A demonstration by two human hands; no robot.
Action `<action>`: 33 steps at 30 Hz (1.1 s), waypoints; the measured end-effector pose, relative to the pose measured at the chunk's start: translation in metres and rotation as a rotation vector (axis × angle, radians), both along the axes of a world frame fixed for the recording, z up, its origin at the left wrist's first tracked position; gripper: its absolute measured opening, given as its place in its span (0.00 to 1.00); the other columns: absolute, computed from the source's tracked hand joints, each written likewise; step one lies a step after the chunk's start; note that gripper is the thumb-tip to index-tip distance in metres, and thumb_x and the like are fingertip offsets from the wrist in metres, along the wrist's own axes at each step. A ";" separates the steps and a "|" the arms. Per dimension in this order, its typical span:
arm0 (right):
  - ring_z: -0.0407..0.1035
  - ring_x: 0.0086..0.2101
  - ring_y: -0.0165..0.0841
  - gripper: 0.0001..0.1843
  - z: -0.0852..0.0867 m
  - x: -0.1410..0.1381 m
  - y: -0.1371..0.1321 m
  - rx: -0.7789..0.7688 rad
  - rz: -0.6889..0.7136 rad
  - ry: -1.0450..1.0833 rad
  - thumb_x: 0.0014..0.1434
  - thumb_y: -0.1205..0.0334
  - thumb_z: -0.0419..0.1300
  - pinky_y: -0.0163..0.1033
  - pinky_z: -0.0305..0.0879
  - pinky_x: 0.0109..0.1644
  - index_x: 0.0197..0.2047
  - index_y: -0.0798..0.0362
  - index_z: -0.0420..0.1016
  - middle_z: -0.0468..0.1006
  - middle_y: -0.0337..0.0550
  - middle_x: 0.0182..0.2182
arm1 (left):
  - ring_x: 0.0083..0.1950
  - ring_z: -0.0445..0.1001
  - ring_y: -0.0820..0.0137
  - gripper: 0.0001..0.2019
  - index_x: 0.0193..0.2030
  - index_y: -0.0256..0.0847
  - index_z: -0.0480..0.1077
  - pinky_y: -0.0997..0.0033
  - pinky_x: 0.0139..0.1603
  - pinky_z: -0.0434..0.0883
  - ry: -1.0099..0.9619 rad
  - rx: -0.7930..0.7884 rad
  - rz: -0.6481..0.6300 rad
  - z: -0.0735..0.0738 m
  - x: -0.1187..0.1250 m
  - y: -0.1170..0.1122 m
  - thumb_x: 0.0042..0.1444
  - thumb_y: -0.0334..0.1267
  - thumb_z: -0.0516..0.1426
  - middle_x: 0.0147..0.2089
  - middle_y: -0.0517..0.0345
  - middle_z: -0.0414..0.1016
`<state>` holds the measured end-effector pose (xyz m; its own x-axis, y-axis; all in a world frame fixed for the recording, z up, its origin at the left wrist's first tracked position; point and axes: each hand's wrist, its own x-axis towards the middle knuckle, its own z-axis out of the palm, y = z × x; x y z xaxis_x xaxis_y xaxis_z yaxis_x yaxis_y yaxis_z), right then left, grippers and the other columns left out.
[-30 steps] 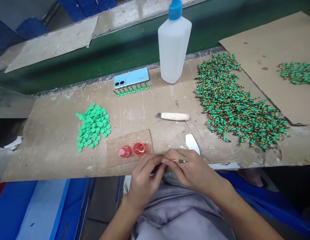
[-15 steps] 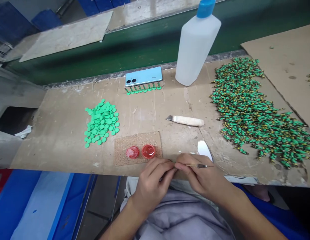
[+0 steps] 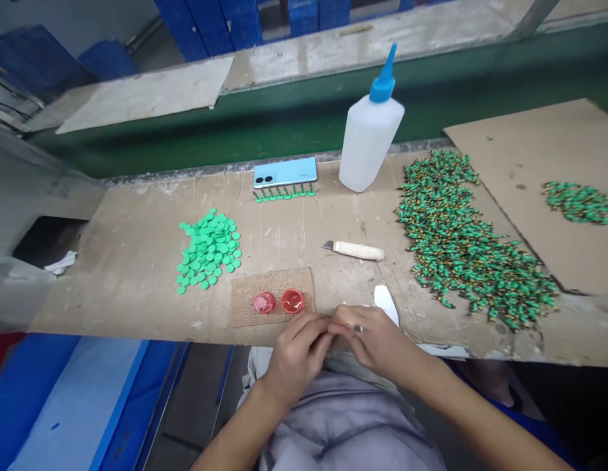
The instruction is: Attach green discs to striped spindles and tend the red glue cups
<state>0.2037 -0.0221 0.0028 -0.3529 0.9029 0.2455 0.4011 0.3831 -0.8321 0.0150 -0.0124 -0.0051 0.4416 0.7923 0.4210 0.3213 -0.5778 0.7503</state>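
Camera view has dropped and shifted since the earlier frame: bench items sit lower and slightly left, the white plastic squeeze bottle (image 3: 370,140) now shows its full blue nozzle, and the smaller green-and-yellow heap (image 3: 578,201) on the cardboard sheet (image 3: 529,176) has come back into view at the right. Less of the thin stick (image 3: 358,328) shows than before; only its small metal end protrudes from the right hand (image 3: 377,343). Hands are together at the near edge of the bench (image 3: 112,281), above the person's grey garment (image 3: 343,425), with the fingertips of the left hand (image 3: 298,356) meeting those of the right. Whatever lies between them is hidden by the fingers. Nearest the left hand, toward the near edge, is a cork mat (image 3: 242,307) bearing two red cups (image 3: 263,303) (image 3: 292,301), side by side. A white pointed scrap (image 3: 386,304) lies just beyond the right hand, with a knife with a wrapped handle (image 3: 357,250) further back. Left of centre is a pile of green discs (image 3: 209,248). Near the far edge, a row of small green pins (image 3: 284,193) lies along a pale blue smartphone (image 3: 284,173). A large green-and-yellow heap (image 3: 461,242) spreads along the right side, against the cardboard sheet.
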 end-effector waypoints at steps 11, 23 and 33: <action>0.59 0.15 0.26 0.19 -0.008 0.012 -0.003 -0.159 -0.427 0.455 0.79 0.46 0.43 0.30 0.54 0.17 0.39 0.47 0.62 0.67 0.29 0.19 | 0.37 0.81 0.68 0.02 0.42 0.39 0.81 0.73 0.37 0.76 -0.132 -0.190 0.042 0.007 -0.002 -0.005 0.65 0.32 0.65 0.38 0.52 0.83; 0.63 0.16 0.25 0.24 -0.010 0.012 -0.007 -0.284 -0.384 0.549 0.72 0.38 0.57 0.29 0.58 0.19 0.36 0.50 0.70 0.72 0.34 0.19 | 0.33 0.80 0.77 0.08 0.41 0.42 0.83 0.83 0.33 0.73 -0.811 -1.007 -0.184 0.057 -0.020 -0.012 0.56 0.35 0.74 0.35 0.58 0.85; 0.63 0.17 0.27 0.29 -0.007 0.011 -0.014 -0.227 -0.371 0.400 0.74 0.41 0.55 0.30 0.62 0.21 0.26 0.51 0.71 0.69 0.38 0.17 | 0.39 0.81 0.68 0.15 0.48 0.41 0.81 0.75 0.38 0.75 -0.550 -0.753 0.090 0.056 -0.050 0.016 0.58 0.47 0.71 0.38 0.54 0.84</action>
<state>0.2144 -0.0366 -0.0041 0.0767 0.9938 0.0806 0.1125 0.0717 -0.9911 -0.0354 0.0034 0.0513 0.2568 0.9627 -0.0849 -0.1701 0.1314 0.9766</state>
